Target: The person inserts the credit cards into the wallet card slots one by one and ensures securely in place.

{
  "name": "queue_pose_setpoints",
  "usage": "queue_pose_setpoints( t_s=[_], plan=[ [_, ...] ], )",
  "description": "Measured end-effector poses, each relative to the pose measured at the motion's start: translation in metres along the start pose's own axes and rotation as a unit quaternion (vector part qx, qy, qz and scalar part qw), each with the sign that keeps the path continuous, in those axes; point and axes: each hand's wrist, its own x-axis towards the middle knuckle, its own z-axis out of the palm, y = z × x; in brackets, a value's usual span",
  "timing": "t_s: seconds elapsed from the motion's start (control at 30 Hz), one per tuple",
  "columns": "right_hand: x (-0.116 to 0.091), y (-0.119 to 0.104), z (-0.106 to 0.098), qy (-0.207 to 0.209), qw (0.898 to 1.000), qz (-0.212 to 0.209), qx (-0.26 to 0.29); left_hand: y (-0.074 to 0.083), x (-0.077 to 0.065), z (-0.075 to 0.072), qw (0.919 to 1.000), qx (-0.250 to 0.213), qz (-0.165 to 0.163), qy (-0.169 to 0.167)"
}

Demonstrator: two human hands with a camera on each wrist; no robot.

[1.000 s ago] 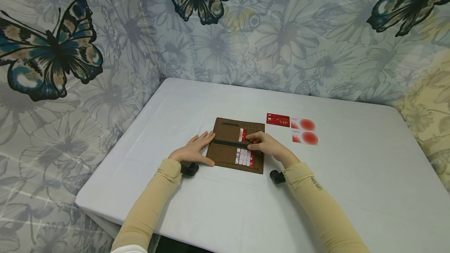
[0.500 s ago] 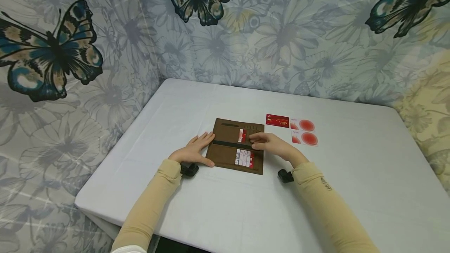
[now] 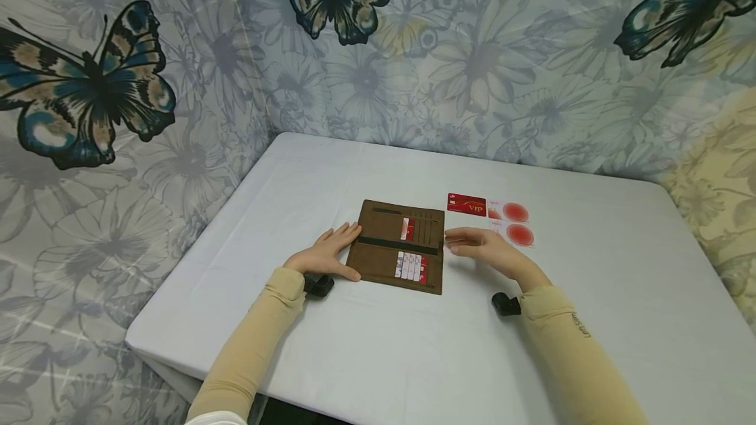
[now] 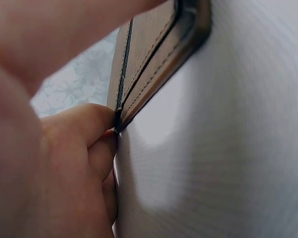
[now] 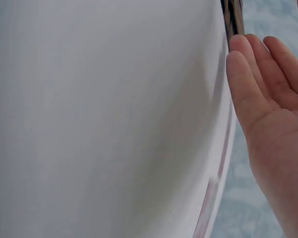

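Note:
A brown wallet (image 3: 378, 264) lies unfolded on the white table, a dark band across its middle. One red and white card (image 3: 407, 229) shows in its upper half; several overlapping cards (image 3: 410, 266) fill a slot row in the lower half. My left hand (image 3: 322, 254) rests with spread fingers against the wallet's left edge. In the left wrist view its fingers touch the stitched wallet corner (image 4: 139, 74). Just off the wallet's right edge is my right hand (image 3: 493, 254), fingers extended and holding nothing. The right wrist view shows its palm (image 5: 283, 144) bare.
Right of the wallet lie a red VIP card (image 3: 466, 204) and two pale cards with red circles, the upper one (image 3: 516, 212) above the lower (image 3: 520, 235). The right hand partly covers the lower one. A butterfly-patterned cloth wall (image 3: 366, 84) stands behind the table (image 3: 331, 162).
My right hand has drawn away from the wallet's upper slots, moving right past its edge, and uncovers empty slots there. The left hand stays in place.

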Motion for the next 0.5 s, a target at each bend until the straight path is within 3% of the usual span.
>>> queue_pose_setpoints(
  t_s=[0.33, 0.5],
  plan=[
    [-0.028, 0.016, -0.038, 0.067, 0.996, -0.003, -0.051, -0.001, 0.000, 0.000, 1.0000, 0.010, 0.001, -0.001],
    [-0.042, 0.023, -0.056, 0.104, 0.993, 0.018, -0.055, -0.002, 0.001, 0.001, 1.0000, 0.008, -0.005, -0.003]
  ],
)
